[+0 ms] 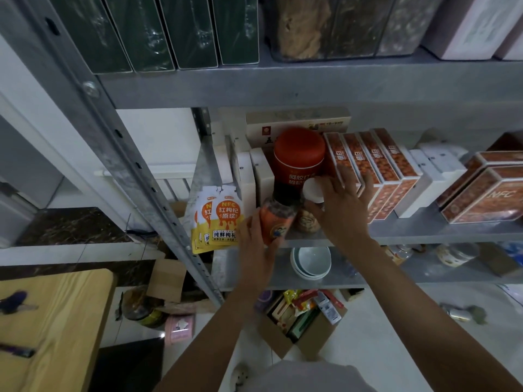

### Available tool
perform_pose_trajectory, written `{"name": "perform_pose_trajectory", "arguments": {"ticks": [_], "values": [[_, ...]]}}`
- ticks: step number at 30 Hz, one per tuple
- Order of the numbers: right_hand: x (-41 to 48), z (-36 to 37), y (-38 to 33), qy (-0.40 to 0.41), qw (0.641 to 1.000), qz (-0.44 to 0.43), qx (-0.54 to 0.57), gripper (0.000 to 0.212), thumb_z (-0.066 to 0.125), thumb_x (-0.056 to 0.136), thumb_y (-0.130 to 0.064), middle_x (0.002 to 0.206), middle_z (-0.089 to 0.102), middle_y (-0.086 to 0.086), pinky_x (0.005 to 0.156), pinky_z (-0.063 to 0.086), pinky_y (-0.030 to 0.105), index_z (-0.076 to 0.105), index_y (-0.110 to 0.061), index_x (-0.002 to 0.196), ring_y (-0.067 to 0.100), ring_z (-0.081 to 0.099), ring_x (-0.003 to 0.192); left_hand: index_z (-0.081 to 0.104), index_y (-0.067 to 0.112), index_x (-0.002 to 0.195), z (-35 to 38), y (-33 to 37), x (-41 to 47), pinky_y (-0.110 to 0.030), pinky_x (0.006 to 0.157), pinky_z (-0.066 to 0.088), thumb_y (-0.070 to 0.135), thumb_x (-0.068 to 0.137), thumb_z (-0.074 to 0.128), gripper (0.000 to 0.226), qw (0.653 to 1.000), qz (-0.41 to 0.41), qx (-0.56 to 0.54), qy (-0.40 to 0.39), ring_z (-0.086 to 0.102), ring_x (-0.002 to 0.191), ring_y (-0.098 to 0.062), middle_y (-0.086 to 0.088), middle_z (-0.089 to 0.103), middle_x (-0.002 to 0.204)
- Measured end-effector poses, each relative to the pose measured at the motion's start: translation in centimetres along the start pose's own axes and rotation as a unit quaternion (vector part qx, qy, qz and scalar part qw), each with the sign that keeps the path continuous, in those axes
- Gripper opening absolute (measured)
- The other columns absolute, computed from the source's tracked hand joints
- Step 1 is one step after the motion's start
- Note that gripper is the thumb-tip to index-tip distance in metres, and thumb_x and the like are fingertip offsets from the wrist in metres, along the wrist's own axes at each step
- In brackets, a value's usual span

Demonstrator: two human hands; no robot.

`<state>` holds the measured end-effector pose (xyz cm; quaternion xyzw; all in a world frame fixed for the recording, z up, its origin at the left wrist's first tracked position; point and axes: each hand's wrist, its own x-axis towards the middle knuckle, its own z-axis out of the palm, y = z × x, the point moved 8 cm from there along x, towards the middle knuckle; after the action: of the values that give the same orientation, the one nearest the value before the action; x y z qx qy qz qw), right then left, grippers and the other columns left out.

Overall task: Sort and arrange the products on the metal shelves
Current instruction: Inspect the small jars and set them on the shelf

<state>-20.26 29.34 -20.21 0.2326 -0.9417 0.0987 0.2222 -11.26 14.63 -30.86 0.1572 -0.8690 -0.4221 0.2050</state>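
Note:
On the middle metal shelf [410, 233], my left hand [254, 250] grips an orange-labelled bottle [276, 222] that leans at the shelf's front edge. My right hand [342, 205] holds a white-lidded jar [311, 205] of brown contents just to the bottle's right, fingers spread over the lid. Behind both stands a large red-lidded jar [298, 162]. Yellow and orange pouches [219, 219] stand at the left end of the shelf. A row of orange patterned boxes [376, 165] stands to the right of my right hand.
White boxes [435, 168] and two large orange NFC boxes [486, 190] fill the shelf's right. Green boxes [158, 29] sit on the top shelf. Stacked bowls [311, 261] rest on the lower shelf. An open cardboard box [302, 321] of goods sits on the floor; a wooden table [48, 329] is at left.

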Motion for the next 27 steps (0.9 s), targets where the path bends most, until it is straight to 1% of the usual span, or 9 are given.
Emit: {"name": "perform_pose_trajectory", "arguments": {"ticks": [4,7,13,16,18,20,22,24,27], "values": [[0.0,0.0,0.5,0.015,0.999,0.000,0.050,0.046,0.078,0.078,-0.036,0.126,0.064,0.012,0.117,0.001,0.052,0.068,-0.007,0.112,0.029,0.038,0.139,0.039,-0.005,0.141,0.3,-0.4,0.9,-0.039,0.097,0.041,0.014,0.087,0.071,0.066,1.000,-0.005,0.006,0.017,0.044,0.119,-0.036,-0.025,0.045,0.128],[-0.5,-1.0,0.3,0.075,0.993,-0.029,0.081,0.049,0.086,0.066,-0.035,0.112,0.070,0.011,0.115,0.013,0.054,0.070,-0.006,0.101,0.023,0.038,0.131,0.037,-0.004,0.141,0.8,-1.2,1.0,-0.037,0.095,0.043,0.007,0.086,0.070,0.065,0.999,-0.031,-0.006,0.024,0.047,0.117,-0.034,-0.022,0.047,0.126],[-2.5,-4.2,1.9,0.163,0.964,-0.027,0.208,0.053,0.082,0.067,-0.039,0.109,0.068,0.012,0.102,0.036,0.044,0.070,-0.005,0.105,0.022,0.049,0.114,0.034,0.003,0.146,0.6,-1.0,0.1,-0.036,0.105,0.038,0.012,0.087,0.071,0.070,0.997,-0.020,-0.016,0.075,0.034,0.135,-0.029,-0.021,0.036,0.144],[-3.8,-4.7,3.4,0.134,0.938,0.006,0.321,0.056,0.080,0.071,-0.034,0.114,0.063,0.001,0.097,0.042,0.017,0.064,-0.003,0.115,0.007,0.053,0.108,0.040,0.008,0.140,-1.1,2.0,-2.8,-0.024,0.112,0.029,0.023,0.098,0.054,0.047,0.977,0.116,-0.018,0.177,0.029,0.137,-0.015,-0.020,0.035,0.142],[-4.6,-4.7,4.3,0.121,0.910,0.031,0.395,0.049,0.080,0.076,-0.030,0.113,0.062,-0.005,0.090,0.045,0.009,0.063,-0.006,0.116,-0.001,0.057,0.102,0.043,0.014,0.135,-1.0,3.4,-4.2,-0.016,0.108,0.030,0.040,0.102,0.041,0.043,0.976,0.141,-0.092,0.141,0.035,0.133,-0.002,-0.003,0.041,0.137],[-4.9,-4.1,4.8,0.083,0.875,0.067,0.473,0.040,0.077,0.076,-0.030,0.106,0.066,-0.011,0.082,0.051,0.012,0.065,-0.014,0.110,-0.004,0.063,0.094,0.053,0.020,0.124,0.0,4.3,-4.2,-0.016,0.095,0.043,0.055,0.097,0.040,0.047,0.970,0.042,-0.235,0.032,0.053,0.120,-0.002,0.008,0.057,0.124],[-5.0,-3.3,4.8,0.044,0.840,0.102,0.531,0.027,0.074,0.075,-0.030,0.096,0.069,-0.014,0.074,0.051,0.013,0.068,-0.020,0.100,-0.004,0.065,0.085,0.065,0.021,0.109,2.2,5.0,-4.3,-0.018,0.078,0.052,0.066,0.091,0.044,0.052,0.922,-0.112,-0.360,-0.089,0.067,0.101,-0.009,0.007,0.070,0.105],[-5.0,-2.3,5.0,0.006,0.796,0.153,0.585,0.019,0.074,0.074,-0.030,0.086,0.070,-0.014,0.070,0.049,0.013,0.070,-0.024,0.092,-0.001,0.065,0.080,0.074,0.026,0.098,4.4,5.6,-5.3,-0.026,0.072,0.058,0.067,0.085,0.047,0.051,0.832,-0.274,-0.440,-0.195,0.071,0.094,-0.015,0.003,0.075,0.100],[-5.0,0.4,5.7,-0.083,0.745,0.253,0.612,0.020,0.077,0.073,-0.035,0.082,0.070,-0.006,0.068,0.052,0.022,0.068,-0.022,0.085,0.011,0.067,0.079,0.067,0.016,0.118,6.4,7.1,-7.6,-0.045,0.075,0.060,0.061,0.087,0.043,0.059,0.691,-0.395,-0.521,-0.308,0.071,0.091,-0.030,-0.013,0.072,0.109]]}}
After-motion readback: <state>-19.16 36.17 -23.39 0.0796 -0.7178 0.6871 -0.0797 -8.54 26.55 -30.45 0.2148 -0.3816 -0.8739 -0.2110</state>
